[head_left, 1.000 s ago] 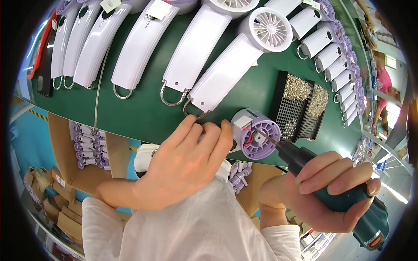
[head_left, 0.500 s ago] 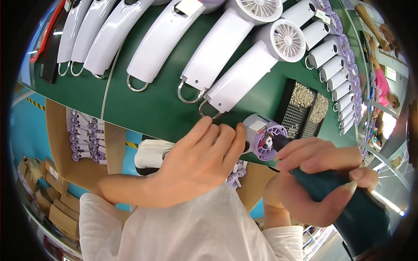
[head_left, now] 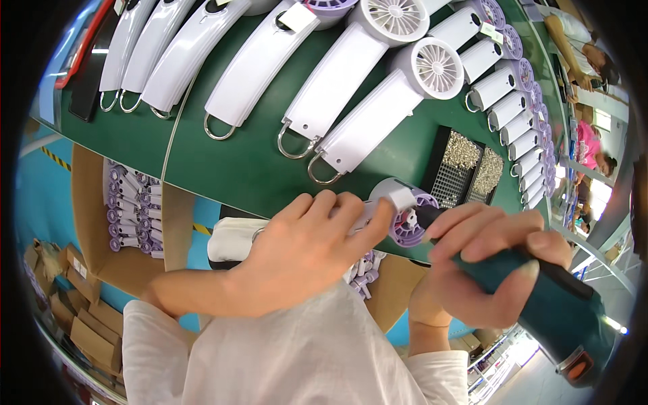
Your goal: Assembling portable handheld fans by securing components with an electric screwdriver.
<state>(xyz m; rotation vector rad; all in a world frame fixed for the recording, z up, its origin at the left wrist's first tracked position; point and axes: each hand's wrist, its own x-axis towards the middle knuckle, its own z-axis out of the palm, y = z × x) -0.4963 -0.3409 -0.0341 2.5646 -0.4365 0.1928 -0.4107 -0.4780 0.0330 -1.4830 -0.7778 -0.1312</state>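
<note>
My left hand curls over a white and purple handheld fan at the table's near edge, hiding most of its handle. Its round purple head is uncovered and shows wires and a white hub. Next to my left fingertips, on the head's rim, is a small white block-like piece. My right hand is wrapped around a dark green electric screwdriver. The tool's black nose points into the fan head; the bit's contact is too small to make out.
A black two-part tray of tiny screws sits beyond the fan. Several white handheld fans line the green table, more at right. Below left, a cardboard box holds more. People are at far right.
The left fingertips have shifted right, up to the white piece, which now looks raised. The screwdriver's rear end has swung right, and its nose stays at the fan head. The view has shifted slightly.
</note>
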